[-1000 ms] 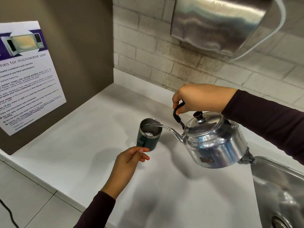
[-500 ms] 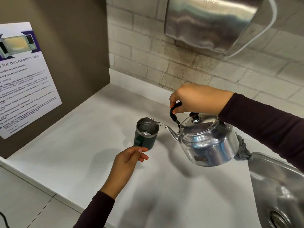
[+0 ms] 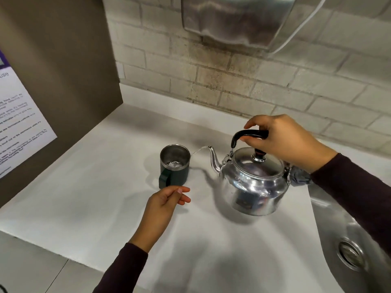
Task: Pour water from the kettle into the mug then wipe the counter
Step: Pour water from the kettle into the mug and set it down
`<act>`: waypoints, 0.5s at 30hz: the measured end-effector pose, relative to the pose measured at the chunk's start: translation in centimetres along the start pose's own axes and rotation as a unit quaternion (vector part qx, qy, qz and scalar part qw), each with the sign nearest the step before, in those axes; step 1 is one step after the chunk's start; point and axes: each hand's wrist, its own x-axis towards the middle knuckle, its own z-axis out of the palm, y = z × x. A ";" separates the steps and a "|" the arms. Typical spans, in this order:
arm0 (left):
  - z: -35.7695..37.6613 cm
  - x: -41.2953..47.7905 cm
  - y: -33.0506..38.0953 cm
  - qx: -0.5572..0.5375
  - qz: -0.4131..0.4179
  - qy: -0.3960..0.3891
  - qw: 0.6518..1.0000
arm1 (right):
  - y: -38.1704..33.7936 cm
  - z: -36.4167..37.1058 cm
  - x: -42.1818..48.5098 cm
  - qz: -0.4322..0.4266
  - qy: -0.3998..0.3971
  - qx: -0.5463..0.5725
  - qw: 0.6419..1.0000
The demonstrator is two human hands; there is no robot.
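Observation:
A dark green mug (image 3: 177, 176) with a steel inside stands on the white counter (image 3: 101, 187), and some water shows at its bottom. To its right is the shiny metal kettle (image 3: 254, 187), nearly upright and low over the counter. My right hand (image 3: 283, 140) grips its black handle. A thin thread of water runs from the spout tip toward the mug's rim. My left hand (image 3: 163, 206) hovers just in front of the mug's handle with loosely curled fingers, holding nothing and not touching the mug.
A grey cloth (image 3: 299, 178) lies bunched behind the kettle, by the steel sink (image 3: 330, 218) on the right. A metal hand dryer (image 3: 237, 20) hangs on the brick wall above. A brown side panel with a microwave notice (image 3: 19, 115) closes the left.
The kettle has tipped back toward upright, dropped lower and drawn right, away from the mug. The stream has thinned to a trickle. My left hand stays by the mug's handle.

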 end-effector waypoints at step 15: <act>6.6 2.6 1.0 0.044 0.011 -0.090 0.995 | 14.3 4.1 -1.6 0.228 0.072 0.135 0.962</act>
